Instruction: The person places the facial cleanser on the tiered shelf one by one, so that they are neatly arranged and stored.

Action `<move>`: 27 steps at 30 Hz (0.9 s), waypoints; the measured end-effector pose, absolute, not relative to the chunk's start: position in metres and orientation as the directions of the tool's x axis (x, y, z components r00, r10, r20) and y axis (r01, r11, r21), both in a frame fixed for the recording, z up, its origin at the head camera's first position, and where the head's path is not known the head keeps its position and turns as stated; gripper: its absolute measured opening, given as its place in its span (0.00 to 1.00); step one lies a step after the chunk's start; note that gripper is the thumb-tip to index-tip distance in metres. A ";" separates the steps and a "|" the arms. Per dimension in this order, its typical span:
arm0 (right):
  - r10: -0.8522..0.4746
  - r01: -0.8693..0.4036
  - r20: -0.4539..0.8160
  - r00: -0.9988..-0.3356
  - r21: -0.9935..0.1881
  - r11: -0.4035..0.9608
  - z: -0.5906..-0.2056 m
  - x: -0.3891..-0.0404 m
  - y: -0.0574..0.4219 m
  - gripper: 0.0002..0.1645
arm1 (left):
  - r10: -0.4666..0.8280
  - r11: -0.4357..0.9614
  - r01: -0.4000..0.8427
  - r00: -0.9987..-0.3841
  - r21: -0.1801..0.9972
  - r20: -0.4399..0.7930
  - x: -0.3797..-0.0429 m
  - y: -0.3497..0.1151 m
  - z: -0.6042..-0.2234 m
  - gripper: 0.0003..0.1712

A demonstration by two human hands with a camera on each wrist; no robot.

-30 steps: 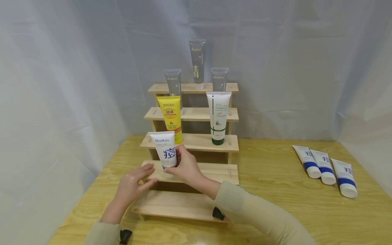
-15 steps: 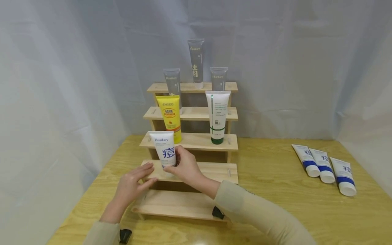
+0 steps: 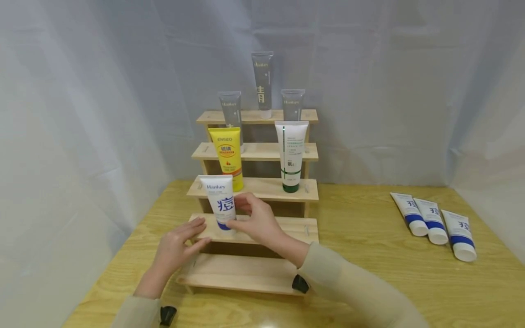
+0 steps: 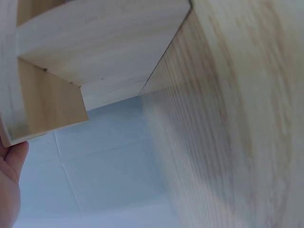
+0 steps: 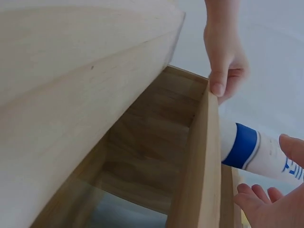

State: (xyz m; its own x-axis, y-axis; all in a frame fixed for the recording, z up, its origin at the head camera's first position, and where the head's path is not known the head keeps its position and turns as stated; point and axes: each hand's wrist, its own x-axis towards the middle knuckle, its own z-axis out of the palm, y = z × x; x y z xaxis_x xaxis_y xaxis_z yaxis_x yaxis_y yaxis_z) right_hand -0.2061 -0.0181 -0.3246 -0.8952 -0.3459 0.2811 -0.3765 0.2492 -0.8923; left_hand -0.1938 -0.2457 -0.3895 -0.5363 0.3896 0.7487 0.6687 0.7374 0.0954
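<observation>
A white tube with blue characters (image 3: 219, 200) stands cap-down at the left of the second step of a stepped wooden rack (image 3: 283, 228). My right hand (image 3: 242, 213) curves loosely beside it; the index fingertip touches near the blue band and the thumb is just off the tube's edge. In the right wrist view the tube (image 5: 247, 147) lies between thumb and fingers, with gaps showing. My left hand (image 3: 198, 233) rests on the left end of the same step, fingers straight on top and thumb at the front edge. The right wrist view shows the left hand (image 5: 223, 57) at the board's edge.
A yellow tube (image 3: 227, 157) and a white-and-green tube (image 3: 291, 155) stand on the third step. Three grey tubes (image 3: 262, 84) stand higher up. Three white-and-blue tubes (image 3: 432, 225) lie on the wooden table (image 3: 369, 273) at the right. Pale curtains enclose the table.
My right hand has eased off the tube and shifted slightly right, uncovering its blue band. The tube stays upright on the step. The left hand has not moved.
</observation>
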 end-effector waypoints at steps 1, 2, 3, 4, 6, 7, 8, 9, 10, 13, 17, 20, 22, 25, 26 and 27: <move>-0.349 -0.380 0.283 -0.894 -0.890 0.253 -0.324 -0.205 -0.015 0.30 | 0.388 0.740 0.665 -0.541 0.097 0.746 -0.194 -0.246 -0.389 0.32; -0.349 -0.385 0.286 -0.892 -0.886 0.259 -0.323 -0.204 -0.011 0.30 | 0.387 0.743 0.662 -0.546 0.099 0.743 -0.194 -0.246 -0.389 0.32; -0.349 -0.390 0.291 -0.891 -0.884 0.259 -0.323 -0.203 -0.007 0.30 | 0.386 0.745 0.659 -0.550 0.102 0.741 -0.193 -0.246 -0.389 0.32; -0.347 -0.393 0.294 -0.891 -0.881 0.263 -0.322 -0.202 -0.003 0.31 | 0.385 0.747 0.657 -0.553 0.103 0.739 -0.193 -0.246 -0.389 0.32; -0.342 -0.394 0.295 -0.892 -0.877 0.273 -0.321 -0.199 0.005 0.30 | 0.384 0.750 0.654 -0.556 0.103 0.737 -0.193 -0.245 -0.389 0.32; -0.338 -0.394 0.295 -0.894 -0.876 0.277 -0.321 -0.198 0.010 0.30 | 0.385 0.751 0.652 -0.555 0.099 0.737 -0.193 -0.245 -0.389 0.32; -0.334 -0.393 0.296 -0.895 -0.876 0.279 -0.321 -0.197 0.014 0.29 | 0.385 0.752 0.652 -0.555 0.099 0.737 -0.192 -0.245 -0.389 0.33; -0.331 -0.397 0.300 -0.895 -0.875 0.279 -0.322 -0.197 0.019 0.29 | 0.385 0.752 0.652 -0.555 0.099 0.737 -0.192 -0.245 -0.389 0.33; -0.326 -0.402 0.307 -0.894 -0.871 0.283 -0.322 -0.196 0.024 0.28 | 0.385 0.751 0.653 -0.554 0.098 0.738 -0.192 -0.245 -0.389 0.33; -0.305 -0.428 0.341 -0.889 -0.855 0.293 -0.328 -0.195 0.039 0.27 | 0.384 0.750 0.654 -0.553 0.100 0.740 -0.192 -0.246 -0.388 0.32; -0.273 -0.457 0.386 -0.881 -0.843 0.285 -0.335 -0.195 0.059 0.26 | 0.379 0.752 0.651 -0.554 0.102 0.741 -0.192 -0.246 -0.388 0.32; -0.261 -0.457 0.393 -0.882 -0.847 0.270 -0.338 -0.194 0.075 0.27 | 0.383 0.753 0.650 -0.554 0.097 0.740 -0.193 -0.247 -0.388 0.33; -0.256 -0.449 0.385 -0.887 -0.848 0.280 -0.340 -0.192 0.087 0.26 | 0.386 0.754 0.650 -0.553 0.093 0.739 -0.193 -0.247 -0.389 0.33; -0.243 -0.442 0.379 -0.893 -0.837 0.322 -0.341 -0.191 0.105 0.26 | 0.386 0.756 0.648 -0.556 0.092 0.736 -0.193 -0.246 -0.389 0.32; -0.240 -0.446 0.382 -0.892 -0.829 0.338 -0.341 -0.191 0.111 0.25 | 0.385 0.757 0.646 -0.557 0.093 0.736 -0.193 -0.246 -0.389 0.32; -0.229 -0.445 0.385 -0.894 -0.820 0.360 -0.344 -0.192 0.118 0.25 | 0.384 0.758 0.646 -0.559 0.096 0.735 -0.193 -0.246 -0.389 0.31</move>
